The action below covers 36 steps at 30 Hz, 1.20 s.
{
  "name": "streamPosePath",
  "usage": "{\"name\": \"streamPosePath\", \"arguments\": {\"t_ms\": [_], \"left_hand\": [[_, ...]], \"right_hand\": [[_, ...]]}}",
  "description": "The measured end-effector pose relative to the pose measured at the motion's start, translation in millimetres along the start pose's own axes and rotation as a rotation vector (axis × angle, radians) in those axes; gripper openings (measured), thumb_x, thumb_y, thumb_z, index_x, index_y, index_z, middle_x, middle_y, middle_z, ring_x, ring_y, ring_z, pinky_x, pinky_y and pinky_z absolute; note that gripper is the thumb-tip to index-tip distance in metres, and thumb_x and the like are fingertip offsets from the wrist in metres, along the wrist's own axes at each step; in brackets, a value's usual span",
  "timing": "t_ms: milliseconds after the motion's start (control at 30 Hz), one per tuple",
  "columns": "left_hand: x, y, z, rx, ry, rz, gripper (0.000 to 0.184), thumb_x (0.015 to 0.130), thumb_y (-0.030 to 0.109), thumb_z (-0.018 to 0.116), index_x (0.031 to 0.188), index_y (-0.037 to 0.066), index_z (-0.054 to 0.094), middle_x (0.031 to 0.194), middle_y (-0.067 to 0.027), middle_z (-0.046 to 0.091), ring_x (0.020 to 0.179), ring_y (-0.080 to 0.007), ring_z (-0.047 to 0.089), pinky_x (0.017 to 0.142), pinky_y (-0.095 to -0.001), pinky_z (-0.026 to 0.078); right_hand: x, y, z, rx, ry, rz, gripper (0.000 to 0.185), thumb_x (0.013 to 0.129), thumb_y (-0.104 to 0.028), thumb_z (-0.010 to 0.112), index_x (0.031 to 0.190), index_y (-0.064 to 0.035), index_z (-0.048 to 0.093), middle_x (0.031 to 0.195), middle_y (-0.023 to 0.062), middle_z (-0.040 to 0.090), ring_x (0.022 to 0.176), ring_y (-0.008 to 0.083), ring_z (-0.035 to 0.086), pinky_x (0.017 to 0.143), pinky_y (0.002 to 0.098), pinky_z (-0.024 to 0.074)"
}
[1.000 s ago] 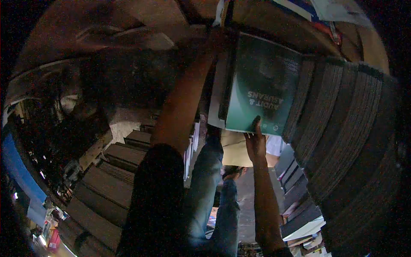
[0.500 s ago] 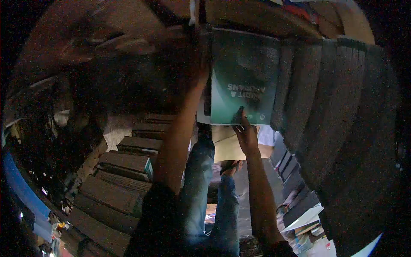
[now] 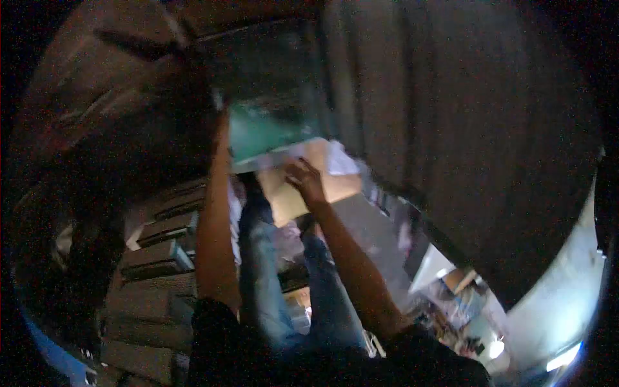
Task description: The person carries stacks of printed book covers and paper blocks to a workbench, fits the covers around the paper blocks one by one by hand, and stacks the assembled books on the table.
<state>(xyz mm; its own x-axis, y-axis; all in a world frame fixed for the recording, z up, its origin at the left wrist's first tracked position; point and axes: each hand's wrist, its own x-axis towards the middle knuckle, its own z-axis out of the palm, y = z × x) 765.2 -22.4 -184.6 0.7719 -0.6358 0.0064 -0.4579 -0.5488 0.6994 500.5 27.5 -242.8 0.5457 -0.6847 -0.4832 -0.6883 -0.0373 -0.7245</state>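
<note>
A book with a green cover (image 3: 265, 132) lies in front of me, its upper part lost in shadow and its print blurred. Beside its left edge is my left hand (image 3: 221, 106), so dark and smeared that its fingers do not show. My right hand (image 3: 305, 179) hovers just below the book's near edge, fingers apart and holding nothing. Under that hand is a tan sheet of paper or cardboard (image 3: 342, 187), and I cannot tell whether they touch.
Tall dark stacks of books or paper (image 3: 458, 129) rise on the right. Lower stacks (image 3: 151, 258) line the left side. My legs (image 3: 267, 277) stand between them on a grey floor (image 3: 367, 226). Mixed clutter (image 3: 458, 297) lies at lower right, near a bright light (image 3: 564, 358).
The view has swung, so the book and both hands appear further left. My right hand has come off the book's cover near its lower edge, and its fingers have spread.
</note>
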Motion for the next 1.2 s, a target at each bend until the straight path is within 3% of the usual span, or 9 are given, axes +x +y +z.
{"name": "streamPosePath", "arguments": {"t_ms": [133,267,367,467,567,733,833,867,1200], "left_hand": [[-46,29,18,-0.028,0.047,-0.061,0.034,0.088,0.022,0.070,0.111,-0.001,0.060,0.111,-0.0166,0.064,0.105,-0.0293,0.061,0.095,-0.0386,0.047],[-123,58,-5,-0.141,-0.065,-0.070,0.033,0.089,0.021,0.070,0.111,-0.001,0.060,0.111,-0.0165,0.064,0.106,-0.0290,0.061,0.096,-0.0384,0.047],[-201,95,-19,-0.380,-0.417,0.000,0.033,0.088,0.021,0.071,0.111,0.000,0.062,0.109,-0.0128,0.066,0.104,-0.0274,0.063,0.093,-0.0371,0.048],[-264,154,3,-0.324,-1.271,-0.464,0.051,0.085,0.027,0.074,0.126,0.004,0.055,0.123,-0.0115,0.060,0.115,-0.0246,0.058,0.096,-0.0367,0.047],[-332,217,-14,-0.905,-0.946,-0.239,0.075,0.085,0.029,0.076,0.146,0.012,0.035,0.139,-0.0109,0.047,0.126,-0.0247,0.049,0.102,-0.0397,0.044],[-366,294,-18,-0.917,-0.902,-0.243,0.080,0.084,0.024,0.076,0.148,0.007,0.030,0.144,-0.0157,0.041,0.128,-0.0308,0.046,0.107,-0.0454,0.039],[-369,295,6,-0.557,-0.800,-0.176,0.074,0.083,0.024,0.077,0.142,0.002,0.038,0.138,-0.0175,0.047,0.124,-0.0316,0.050,0.105,-0.0422,0.042],[-372,296,14,-0.979,-0.795,-0.514,0.073,0.082,0.029,0.079,0.138,0.000,0.042,0.133,-0.0182,0.051,0.120,-0.0313,0.052,0.102,-0.0418,0.044],[-388,288,42,-0.554,-0.426,-0.044,0.062,0.079,0.044,0.079,0.115,-0.004,0.061,0.107,-0.0202,0.067,0.097,-0.0304,0.066,0.084,-0.0417,0.051]], "right_hand": [[-138,7,-11,0.151,0.061,0.502,0.052,0.084,-0.035,0.070,0.127,-0.0073,0.059,0.121,0.0168,0.065,0.115,0.0336,0.059,0.096,0.0410,0.0481],[-330,96,24,-0.248,0.185,0.302,0.057,0.081,-0.038,0.073,0.121,0.0007,0.059,0.115,0.0231,0.066,0.101,0.0379,0.066,0.087,0.0447,0.0528],[-406,72,-12,-0.135,0.180,0.895,0.039,0.087,-0.037,0.070,0.109,-0.0045,0.069,0.109,0.0173,0.070,0.099,0.0345,0.068,0.083,0.0411,0.0535],[-523,137,-44,0.101,0.425,0.983,0.048,0.091,-0.047,0.060,0.110,-0.0044,0.067,0.104,0.0142,0.068,0.090,0.0303,0.066,0.077,0.0400,0.0518],[-607,218,-105,0.210,0.717,1.209,0.061,0.095,-0.057,0.047,0.122,-0.0041,0.062,0.104,0.0114,0.064,0.083,0.0266,0.061,0.075,0.0407,0.0484],[-503,146,-335,0.004,1.188,0.336,0.051,0.104,-0.035,0.036,0.134,0.0000,0.055,0.141,0.0156,0.053,0.128,0.0293,0.050,0.109,0.0401,0.0369],[-423,94,-424,0.237,0.874,0.477,0.052,0.099,-0.037,0.050,0.134,0.0022,0.054,0.138,0.0180,0.055,0.128,0.0294,0.050,0.111,0.0376,0.0342],[-409,105,-436,0.173,0.774,0.459,0.056,0.096,-0.039,0.058,0.132,0.0031,0.056,0.136,0.0185,0.057,0.126,0.0287,0.052,0.110,0.0372,0.0359],[-348,171,-441,0.668,0.297,0.373,0.058,0.086,-0.041,0.071,0.121,0.0051,0.064,0.116,0.0141,0.069,0.103,0.0227,0.065,0.095,0.0328,0.0486]]}}
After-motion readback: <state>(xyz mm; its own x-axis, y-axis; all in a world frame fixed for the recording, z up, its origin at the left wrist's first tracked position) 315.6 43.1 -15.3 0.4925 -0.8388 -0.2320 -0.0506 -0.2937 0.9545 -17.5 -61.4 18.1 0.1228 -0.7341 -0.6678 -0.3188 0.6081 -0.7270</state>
